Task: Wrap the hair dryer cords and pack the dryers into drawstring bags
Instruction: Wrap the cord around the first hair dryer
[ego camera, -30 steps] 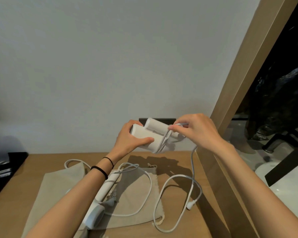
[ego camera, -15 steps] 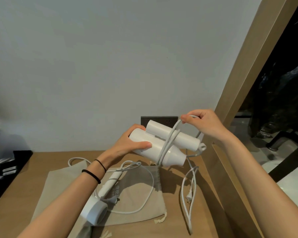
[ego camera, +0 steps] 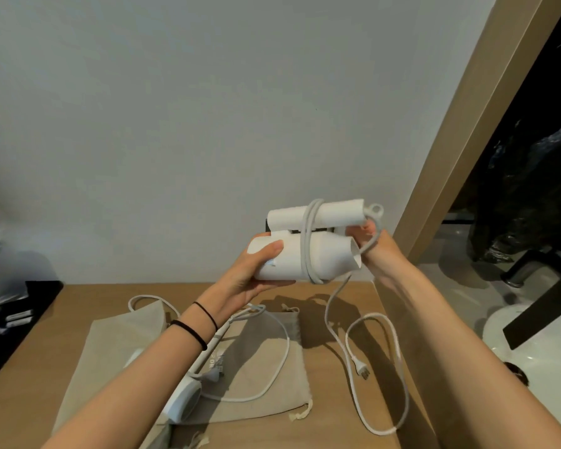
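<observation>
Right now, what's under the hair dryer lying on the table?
A beige drawstring bag lies under that dryer and its looped cord. The left forearm covers part of the dryer, so what's beneath there is hidden.

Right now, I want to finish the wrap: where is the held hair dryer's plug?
In the head view the plug lies on the wooden table, right of centre, just right of the beige drawstring bag, by the loose loop of its cord.
</observation>
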Available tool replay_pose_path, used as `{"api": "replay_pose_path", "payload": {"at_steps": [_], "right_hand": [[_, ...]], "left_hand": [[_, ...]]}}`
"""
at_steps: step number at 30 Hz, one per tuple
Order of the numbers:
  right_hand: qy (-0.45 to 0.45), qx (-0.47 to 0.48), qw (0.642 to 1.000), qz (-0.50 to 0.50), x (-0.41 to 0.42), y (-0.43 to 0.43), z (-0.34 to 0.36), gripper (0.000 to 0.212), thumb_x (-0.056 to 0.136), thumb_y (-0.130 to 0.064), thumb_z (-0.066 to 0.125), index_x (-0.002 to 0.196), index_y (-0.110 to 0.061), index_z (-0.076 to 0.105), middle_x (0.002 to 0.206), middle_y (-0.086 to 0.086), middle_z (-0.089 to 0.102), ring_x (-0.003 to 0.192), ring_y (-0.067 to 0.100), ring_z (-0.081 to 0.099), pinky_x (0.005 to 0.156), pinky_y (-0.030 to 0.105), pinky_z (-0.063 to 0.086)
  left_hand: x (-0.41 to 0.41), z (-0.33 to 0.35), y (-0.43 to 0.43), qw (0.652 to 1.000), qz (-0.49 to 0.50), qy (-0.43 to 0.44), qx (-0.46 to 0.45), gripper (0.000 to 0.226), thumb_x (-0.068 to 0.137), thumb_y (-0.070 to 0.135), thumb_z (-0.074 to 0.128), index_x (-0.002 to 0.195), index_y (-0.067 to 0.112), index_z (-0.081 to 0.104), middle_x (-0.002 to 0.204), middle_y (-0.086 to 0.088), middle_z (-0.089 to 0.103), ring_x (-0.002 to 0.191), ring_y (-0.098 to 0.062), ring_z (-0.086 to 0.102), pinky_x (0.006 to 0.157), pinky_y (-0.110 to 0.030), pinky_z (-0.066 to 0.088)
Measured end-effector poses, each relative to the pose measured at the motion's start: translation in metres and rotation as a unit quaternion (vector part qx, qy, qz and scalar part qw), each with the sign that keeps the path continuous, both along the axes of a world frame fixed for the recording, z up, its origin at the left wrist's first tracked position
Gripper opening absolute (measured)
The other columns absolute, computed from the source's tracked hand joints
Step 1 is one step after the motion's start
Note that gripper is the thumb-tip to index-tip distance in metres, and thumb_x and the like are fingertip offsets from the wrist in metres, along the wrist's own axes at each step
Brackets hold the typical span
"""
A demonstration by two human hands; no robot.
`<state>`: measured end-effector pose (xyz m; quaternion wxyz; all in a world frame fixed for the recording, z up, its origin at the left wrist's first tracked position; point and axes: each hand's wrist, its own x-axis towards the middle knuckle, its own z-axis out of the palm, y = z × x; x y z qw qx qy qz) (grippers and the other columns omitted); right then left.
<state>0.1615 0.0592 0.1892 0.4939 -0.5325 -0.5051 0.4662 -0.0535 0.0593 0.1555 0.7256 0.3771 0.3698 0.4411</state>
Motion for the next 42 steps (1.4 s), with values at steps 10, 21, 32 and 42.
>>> {"api": "replay_pose_path", "payload": {"at_steps": [10,21,32,42], "right_hand": [[-0.242,0.079,0.967,0.024,-0.025,0.003,-0.029,0.032,0.097,-0.004,0.039,0.070,-0.017,0.052,0.059,-0.001,0.042,0.053,0.011,0.037,0.054,0.023,0.029],[-0.547,0.125,0.820,0.113,-0.030,-0.013,-0.039,0.028,0.100,-0.031,0.040,0.108,-0.021,0.065,0.092,0.000,0.066,0.081,0.017,0.060,0.070,0.033,0.051],[-0.607,0.125,0.765,0.172,-0.028,-0.022,-0.032,0.031,0.101,-0.034,0.039,0.083,-0.019,0.060,0.077,-0.001,0.059,0.064,0.013,0.050,0.059,0.026,0.037],[-0.548,0.064,0.816,0.171,-0.016,-0.028,-0.034,0.027,0.099,-0.032,0.045,0.101,-0.019,0.068,0.083,0.000,0.066,0.069,0.012,0.057,0.064,0.025,0.043]], "left_hand": [[0.009,0.003,0.012,0.981,0.107,-0.135,-0.086,0.033,0.078,0.028,0.069,0.106,0.017,0.056,0.104,-0.010,0.065,0.097,-0.025,0.066,0.081,-0.042,0.057],[-0.004,-0.020,0.029,0.972,0.212,-0.049,-0.094,0.045,0.080,0.030,0.073,0.117,0.016,0.052,0.112,-0.011,0.061,0.098,-0.027,0.064,0.070,-0.040,0.060],[0.016,-0.023,0.028,0.952,0.257,0.163,0.029,0.056,0.071,0.026,0.082,0.115,0.016,0.048,0.112,-0.006,0.053,0.090,-0.018,0.060,0.065,-0.038,0.061],[0.012,-0.018,0.035,0.962,0.189,-0.061,-0.188,0.053,0.075,0.028,0.077,0.119,0.015,0.051,0.110,-0.013,0.058,0.094,-0.030,0.061,0.062,-0.044,0.060]]}}
